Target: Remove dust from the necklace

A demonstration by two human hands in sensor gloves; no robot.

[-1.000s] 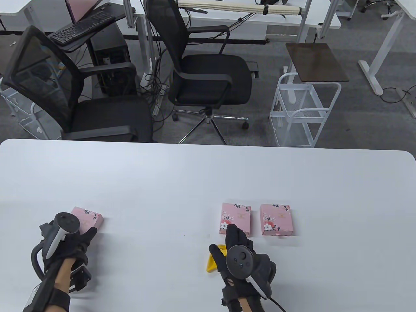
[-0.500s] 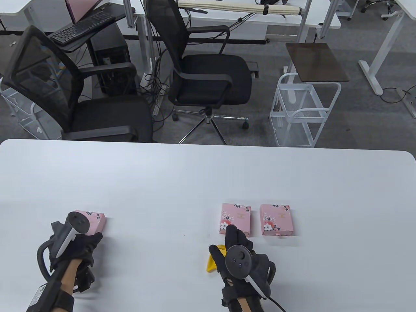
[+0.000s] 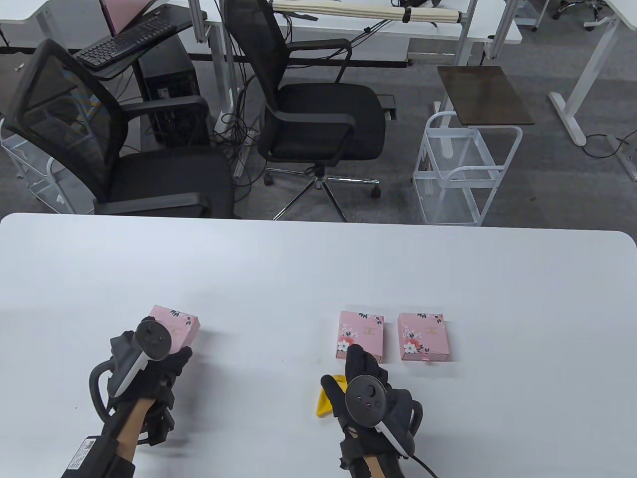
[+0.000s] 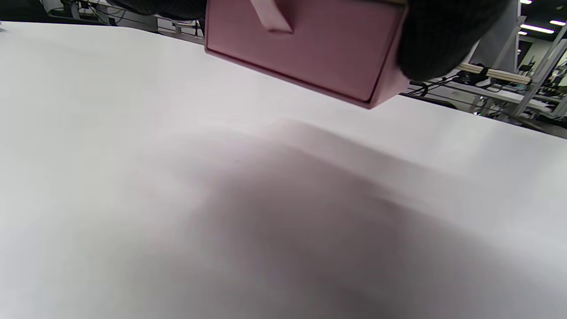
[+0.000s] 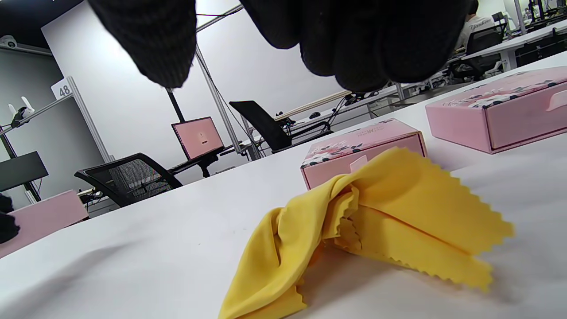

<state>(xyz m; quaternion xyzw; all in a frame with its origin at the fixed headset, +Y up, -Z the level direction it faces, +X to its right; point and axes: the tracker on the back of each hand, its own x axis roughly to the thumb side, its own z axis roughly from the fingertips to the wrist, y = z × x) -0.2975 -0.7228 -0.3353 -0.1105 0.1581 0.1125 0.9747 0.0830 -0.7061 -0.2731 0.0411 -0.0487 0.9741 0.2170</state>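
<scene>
Setting: white table (image 3: 318, 269) in an office, black chairs (image 3: 318, 109) behind.
Left hand (image 3: 159, 368): at 8 o'clock, fingers gripping a pink floral box (image 3: 176, 326) held clear of the table.
Right hand (image 3: 368, 393): at 6 o'clock, fingers relaxed above a crumpled yellow cloth (image 5: 367, 221), touching nothing.
Other boxes: two pink boxes (image 3: 362, 334) (image 3: 424, 336) side by side at 5 o'clock.
Necklace: not visible.

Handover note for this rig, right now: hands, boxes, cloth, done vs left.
Left hand grips a pink box, lifted clear of the table in the left wrist view.
Right hand hovers open above the yellow cloth, not holding it.
Two more pink boxes lie closed side by side beyond the cloth.
Done: one box picked up.
Left: no necklace visible yet; open a box, take it out, dust with the cloth.
</scene>
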